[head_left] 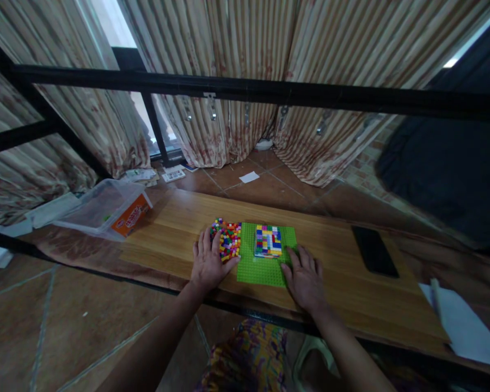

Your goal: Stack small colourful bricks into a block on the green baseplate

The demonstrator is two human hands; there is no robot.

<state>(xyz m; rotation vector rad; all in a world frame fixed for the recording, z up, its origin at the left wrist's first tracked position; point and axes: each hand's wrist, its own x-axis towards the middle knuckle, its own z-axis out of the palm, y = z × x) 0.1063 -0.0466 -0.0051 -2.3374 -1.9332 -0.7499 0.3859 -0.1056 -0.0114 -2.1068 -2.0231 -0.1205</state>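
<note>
A bright green baseplate (261, 275) lies on the wooden board, and a square block built of multicoloured bricks (268, 241) stands on its upper middle. Left of the plate spreads a heap of small loose bricks (230, 239) in many colours. My left hand (208, 259) rests flat against the heap's near left side, fingers stretched out, its thumb reaching the plate's left edge. On the right edge of the plate lies my right hand (305, 276), fingers spread, apart from the brick block. No brick shows in either hand, though the undersides of both palms are hidden.
A clear plastic box (102, 209) with an orange label sits at the board's left end. Toward the right lie a black phone (374, 251) and white paper (467, 326) with a pen-like stick. A black metal rail (245, 87) crosses beyond the board, before striped curtains (228, 43).
</note>
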